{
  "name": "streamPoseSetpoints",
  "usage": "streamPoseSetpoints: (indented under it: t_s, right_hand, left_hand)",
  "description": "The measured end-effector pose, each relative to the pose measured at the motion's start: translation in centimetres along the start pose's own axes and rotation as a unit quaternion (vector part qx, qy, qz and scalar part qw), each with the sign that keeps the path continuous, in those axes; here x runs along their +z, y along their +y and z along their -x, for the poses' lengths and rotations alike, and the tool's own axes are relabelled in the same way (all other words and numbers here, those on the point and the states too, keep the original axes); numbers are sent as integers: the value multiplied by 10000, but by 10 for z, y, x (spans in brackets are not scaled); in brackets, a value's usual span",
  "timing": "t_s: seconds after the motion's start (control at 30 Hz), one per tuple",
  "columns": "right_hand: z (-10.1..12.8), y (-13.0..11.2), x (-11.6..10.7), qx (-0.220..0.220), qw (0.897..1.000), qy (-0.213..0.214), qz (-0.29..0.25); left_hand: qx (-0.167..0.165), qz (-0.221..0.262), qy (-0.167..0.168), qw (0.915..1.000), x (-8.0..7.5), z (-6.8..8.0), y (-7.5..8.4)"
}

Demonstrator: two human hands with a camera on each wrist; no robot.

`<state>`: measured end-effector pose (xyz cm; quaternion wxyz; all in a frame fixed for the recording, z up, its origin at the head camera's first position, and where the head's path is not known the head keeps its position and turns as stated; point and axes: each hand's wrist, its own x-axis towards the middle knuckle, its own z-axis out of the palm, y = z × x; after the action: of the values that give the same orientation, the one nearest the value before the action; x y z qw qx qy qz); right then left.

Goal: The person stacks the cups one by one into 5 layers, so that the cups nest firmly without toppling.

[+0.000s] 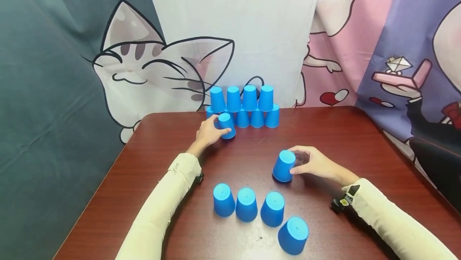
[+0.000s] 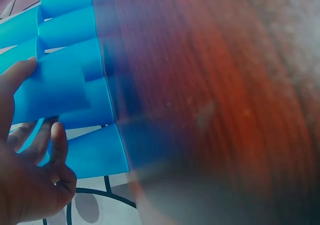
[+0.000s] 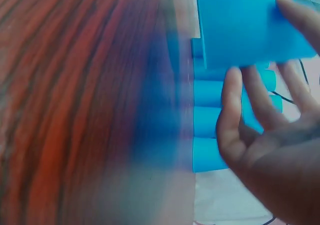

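My left hand (image 1: 210, 131) grips a blue plastic cup (image 1: 226, 126), thumb on one side and fingers on the other, just in front of the left part of the stacked cups. That cup is upside down and slightly tilted; in the left wrist view the held cup (image 2: 55, 87) overlaps the ones behind it. Nearer and to the right, my right hand (image 1: 317, 164) holds another upside-down blue cup (image 1: 283, 167) from its right side. The right wrist view shows this cup (image 3: 245, 30) with its rim off the tabletop.
At the back of the brown table (image 1: 173, 132), an upper row of cups (image 1: 249, 98) stands on a lower row of cups (image 1: 257, 119). Several upside-down cups stand near the front, the closest cup (image 1: 293, 236) set nearer the edge. Behind hangs a printed cloth (image 1: 266, 32).
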<state>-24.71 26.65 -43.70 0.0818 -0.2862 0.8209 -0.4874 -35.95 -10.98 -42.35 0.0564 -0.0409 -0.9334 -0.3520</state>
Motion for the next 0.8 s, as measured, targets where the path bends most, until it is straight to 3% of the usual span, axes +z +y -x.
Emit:
streamPoseSetpoints:
  t_s: [0.33, 0.8]
  right_hand:
    - [-9, -4, 6, 428, 9982, 394, -156]
    - [-18, -14, 10, 618, 9938, 908, -169]
  left_hand:
    - [284, 394, 558, 9973, -6, 0, 10]
    - [655, 924, 821, 9902, -35, -5, 35]
